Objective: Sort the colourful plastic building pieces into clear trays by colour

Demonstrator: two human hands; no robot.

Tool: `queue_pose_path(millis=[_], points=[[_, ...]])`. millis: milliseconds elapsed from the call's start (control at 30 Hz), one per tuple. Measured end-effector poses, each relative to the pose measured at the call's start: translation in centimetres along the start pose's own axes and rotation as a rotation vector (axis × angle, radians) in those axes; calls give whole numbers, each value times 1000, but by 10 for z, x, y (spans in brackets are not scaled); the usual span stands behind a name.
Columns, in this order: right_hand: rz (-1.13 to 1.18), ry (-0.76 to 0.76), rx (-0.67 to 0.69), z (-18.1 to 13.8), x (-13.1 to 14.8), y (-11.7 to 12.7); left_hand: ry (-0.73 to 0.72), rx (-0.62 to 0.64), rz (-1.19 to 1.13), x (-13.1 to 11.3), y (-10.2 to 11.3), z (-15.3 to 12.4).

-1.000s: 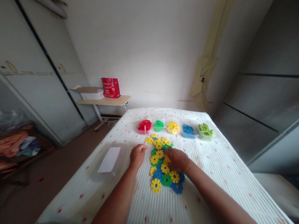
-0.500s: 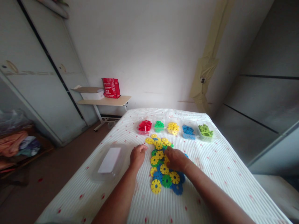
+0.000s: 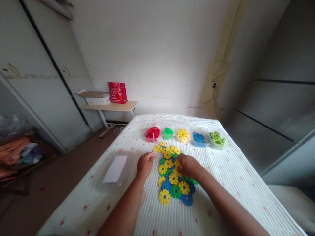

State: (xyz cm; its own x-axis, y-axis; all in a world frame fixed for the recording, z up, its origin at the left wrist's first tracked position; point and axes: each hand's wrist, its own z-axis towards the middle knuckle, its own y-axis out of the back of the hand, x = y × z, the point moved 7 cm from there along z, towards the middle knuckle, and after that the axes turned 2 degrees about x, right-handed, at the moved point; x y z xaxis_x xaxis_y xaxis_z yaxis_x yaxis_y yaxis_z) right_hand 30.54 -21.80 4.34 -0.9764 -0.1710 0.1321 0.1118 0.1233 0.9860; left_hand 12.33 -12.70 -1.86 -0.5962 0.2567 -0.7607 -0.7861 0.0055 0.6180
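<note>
A heap of flat snowflake-shaped plastic discs [image 3: 172, 177], yellow, blue and green, lies on the white cloth-covered table [image 3: 221, 183] in front of me. My right hand [image 3: 188, 166] rests on the heap's right side, fingers curled down onto the discs; what they pinch is hidden. My left hand [image 3: 145, 164] lies on the cloth just left of the heap, fingers loosely curled, nothing visible in it. Behind the heap stands a row of clear trays: red discs [image 3: 152, 133], green discs [image 3: 167, 133], yellow discs [image 3: 182, 134], blue discs [image 3: 198, 138], light-green discs [image 3: 216, 138].
A clear plastic lid or box with a white sheet [image 3: 115, 168] lies left of my left hand. Beyond the table stand a small side table [image 3: 110, 106] with a red bag [image 3: 117, 92], a grey cabinet at left and panels at right.
My right hand has shifted slightly to the right and lifted a little off the heap, uncovering a green disc at its right edge. My left hand has stayed put.
</note>
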Motion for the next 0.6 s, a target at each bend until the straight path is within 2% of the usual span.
queue_pose_path(millis=[67,167,267,367,467,533,600], points=[[132,24,-67,-1,-4,9,0,6,-1,0,0,0],[612,63,-119,0,-14,17,-7,8,-5,0,-1,0],[1203,-8,-71,3,-29,8,1,6,0,1,-1,0],[1509,-59,-55,6,-38,-7,11,7,-4,1,-1,0],[1470,-90,-84,10,-46,-16,6,6,-5,-2,0,-1],[1256,-117,-134,13,-53,-14,2,7,-2,-5,1,-1],[929,-135,-232,19,-62,2,0,10,3,-8,2,-2]])
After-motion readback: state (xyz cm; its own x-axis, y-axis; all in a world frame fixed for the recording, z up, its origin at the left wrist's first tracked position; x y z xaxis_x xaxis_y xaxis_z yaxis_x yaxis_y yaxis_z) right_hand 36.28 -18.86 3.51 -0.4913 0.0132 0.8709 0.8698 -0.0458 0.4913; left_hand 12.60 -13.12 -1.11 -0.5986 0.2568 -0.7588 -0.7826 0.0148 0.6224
